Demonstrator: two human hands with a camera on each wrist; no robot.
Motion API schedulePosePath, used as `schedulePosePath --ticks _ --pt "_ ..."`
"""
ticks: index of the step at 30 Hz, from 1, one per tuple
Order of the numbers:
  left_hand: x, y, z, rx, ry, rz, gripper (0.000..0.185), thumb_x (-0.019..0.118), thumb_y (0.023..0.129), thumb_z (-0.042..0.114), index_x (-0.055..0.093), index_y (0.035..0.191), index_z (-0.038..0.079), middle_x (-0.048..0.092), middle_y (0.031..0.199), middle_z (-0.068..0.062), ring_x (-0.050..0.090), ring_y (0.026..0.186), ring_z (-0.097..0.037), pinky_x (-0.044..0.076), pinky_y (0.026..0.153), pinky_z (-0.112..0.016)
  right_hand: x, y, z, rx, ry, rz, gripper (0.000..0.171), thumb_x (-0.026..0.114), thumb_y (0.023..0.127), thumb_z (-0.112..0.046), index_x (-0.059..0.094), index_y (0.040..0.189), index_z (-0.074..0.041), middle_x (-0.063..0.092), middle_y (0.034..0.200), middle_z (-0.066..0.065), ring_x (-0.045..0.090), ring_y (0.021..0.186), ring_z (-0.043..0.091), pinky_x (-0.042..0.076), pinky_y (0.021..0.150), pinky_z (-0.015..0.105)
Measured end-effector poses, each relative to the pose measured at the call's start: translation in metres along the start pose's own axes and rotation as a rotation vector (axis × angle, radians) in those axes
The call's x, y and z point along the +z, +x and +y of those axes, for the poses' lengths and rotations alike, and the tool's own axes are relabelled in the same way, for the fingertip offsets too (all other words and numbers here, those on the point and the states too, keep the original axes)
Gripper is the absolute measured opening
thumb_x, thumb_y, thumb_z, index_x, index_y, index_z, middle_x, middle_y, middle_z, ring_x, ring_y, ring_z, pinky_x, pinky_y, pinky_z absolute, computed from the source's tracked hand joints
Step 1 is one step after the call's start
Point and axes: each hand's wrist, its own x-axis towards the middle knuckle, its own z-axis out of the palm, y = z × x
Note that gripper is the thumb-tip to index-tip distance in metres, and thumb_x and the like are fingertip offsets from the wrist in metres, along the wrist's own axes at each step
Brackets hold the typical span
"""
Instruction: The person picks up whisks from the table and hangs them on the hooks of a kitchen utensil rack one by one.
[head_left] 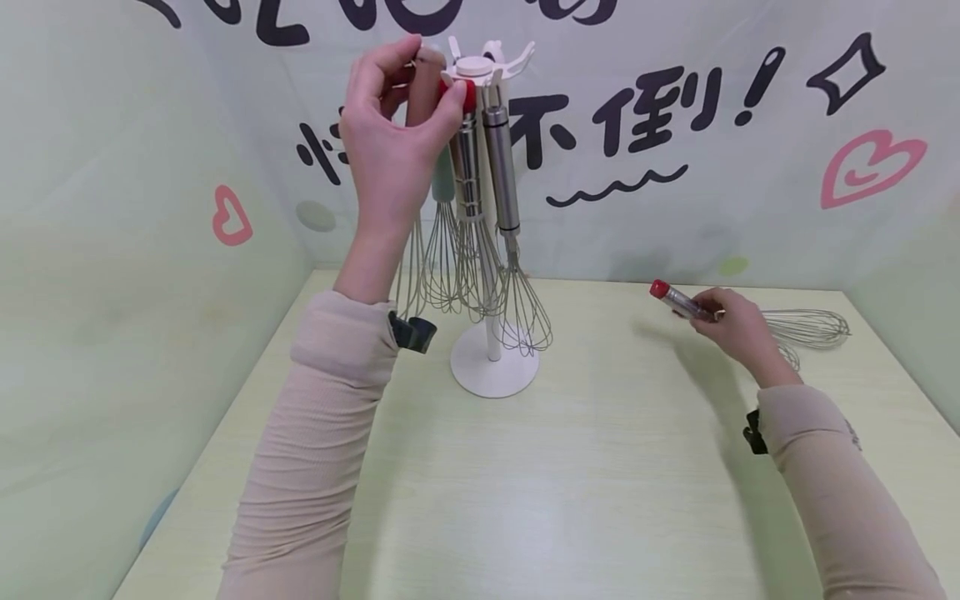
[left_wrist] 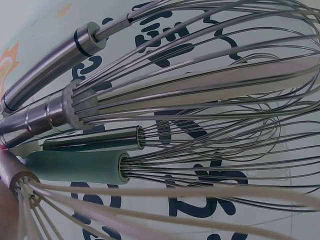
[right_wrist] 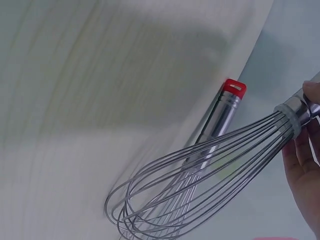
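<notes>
My left hand (head_left: 390, 146) is up at the top of a white hook stand (head_left: 495, 379), pinching the brown handle of a whisk (head_left: 423, 93) beside the hooks. Its thumb lies close to the red end of a steel whisk (head_left: 467, 158) hanging there. A green-handled whisk (head_left: 443, 177) and another steel whisk (head_left: 501, 171) hang alongside. At the table's right, my right hand (head_left: 738, 329) grips a steel whisk (right_wrist: 290, 117) near its grey collar. A red-ended steel whisk (right_wrist: 218, 117) lies on the table behind its wires. In the head view, a red-capped handle (head_left: 686, 303) meets the fingers.
The pale wooden table (head_left: 540, 500) reaches back to a wall cloth (head_left: 570, 242) with black lettering and pink hearts. The stand's round base sits left of the table's middle. Dark straps (head_left: 412, 333) are at both cuffs.
</notes>
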Motion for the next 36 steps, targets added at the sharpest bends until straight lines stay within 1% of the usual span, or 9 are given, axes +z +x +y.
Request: schedulePosePath --ticks 4,8,11,13,15,22,28,31,36 --pt "0.001 -0.001 0.003 -0.005 0.012 -0.002 0.048 0.073 0.079 0.007 0.058 0.123 -0.003 0.052 0.109 -0.002 0.053 0.092 -0.009 0.049 0.090 -0.018 0.000 0.002 -0.006 -0.006 0.042 0.051 0.032 0.061 0.089 -0.005 0.055 0.118 0.008 0.060 0.111 0.030 0.059 0.099 0.042 0.050 0.078 0.047" --pt "0.001 -0.002 0.010 -0.022 0.019 -0.002 0.047 0.072 0.079 0.007 0.058 0.123 -0.003 0.053 0.110 -0.003 0.052 0.093 -0.008 0.048 0.091 -0.017 -0.001 0.003 -0.014 0.008 0.087 0.087 0.035 0.064 0.088 -0.008 0.056 0.119 0.008 0.061 0.113 0.030 0.061 0.099 0.039 0.050 0.074 0.022" --pt "0.001 -0.004 0.015 -0.051 0.014 -0.004 0.047 0.072 0.078 0.007 0.058 0.123 -0.002 0.052 0.110 -0.002 0.051 0.093 -0.008 0.048 0.091 -0.017 -0.001 0.004 -0.021 0.025 0.123 0.105 0.037 0.066 0.088 -0.009 0.056 0.119 0.007 0.062 0.114 0.029 0.062 0.090 0.017 0.042 0.067 0.005" --pt "0.001 -0.005 0.017 -0.051 0.015 -0.005 0.047 0.072 0.079 0.006 0.058 0.123 -0.002 0.052 0.110 -0.002 0.051 0.093 -0.008 0.048 0.091 -0.017 -0.002 0.005 -0.026 0.029 0.149 0.115 0.037 0.066 0.088 -0.009 0.055 0.120 0.007 0.061 0.114 0.028 0.055 0.085 0.001 0.039 0.067 0.000" --pt "0.001 -0.006 0.018 -0.044 0.018 -0.006 0.047 0.072 0.079 0.006 0.057 0.123 -0.003 0.052 0.110 -0.003 0.051 0.093 -0.008 0.048 0.090 -0.017 -0.002 0.005 -0.030 0.027 0.178 0.122 0.038 0.065 0.088 -0.008 0.054 0.121 0.007 0.060 0.116 0.027 0.046 0.083 -0.010 0.039 0.068 -0.002" --pt "0.001 -0.006 0.019 -0.068 0.013 -0.006 0.048 0.073 0.078 0.006 0.058 0.123 -0.002 0.053 0.112 -0.003 0.052 0.094 -0.008 0.048 0.091 -0.017 -0.003 0.006 -0.045 0.032 0.262 0.166 0.041 0.063 0.090 -0.013 0.053 0.125 0.006 0.059 0.116 0.026 0.046 0.084 -0.015 0.044 0.071 -0.002" --pt "0.001 -0.007 0.019 -0.063 0.014 -0.006 0.047 0.073 0.078 0.006 0.058 0.123 -0.002 0.053 0.112 -0.004 0.052 0.094 -0.009 0.049 0.091 -0.018 -0.006 0.010 -0.059 0.031 0.288 0.202 0.041 0.063 0.091 -0.013 0.052 0.126 0.005 0.059 0.116 0.021 0.046 0.087 -0.016 0.045 0.078 -0.001" --pt "0.000 -0.007 0.019 -0.065 0.013 -0.005 0.047 0.072 0.079 0.006 0.058 0.123 -0.002 0.053 0.112 -0.003 0.053 0.094 -0.009 0.049 0.091 -0.018 -0.009 0.012 -0.067 0.049 0.295 0.209 0.043 0.062 0.091 -0.017 0.051 0.129 0.003 0.059 0.117 0.015 0.046 0.089 -0.014 0.050 0.084 0.006" --pt "0.000 -0.007 0.020 -0.072 0.005 -0.005 0.047 0.072 0.079 0.006 0.057 0.123 -0.002 0.053 0.112 -0.003 0.053 0.095 -0.009 0.049 0.091 -0.018 -0.015 0.012 -0.083 0.072 0.322 0.225 0.045 0.061 0.092 -0.021 0.050 0.131 0.000 0.058 0.115 0.002 0.048 0.094 -0.010 0.052 0.096 0.027"
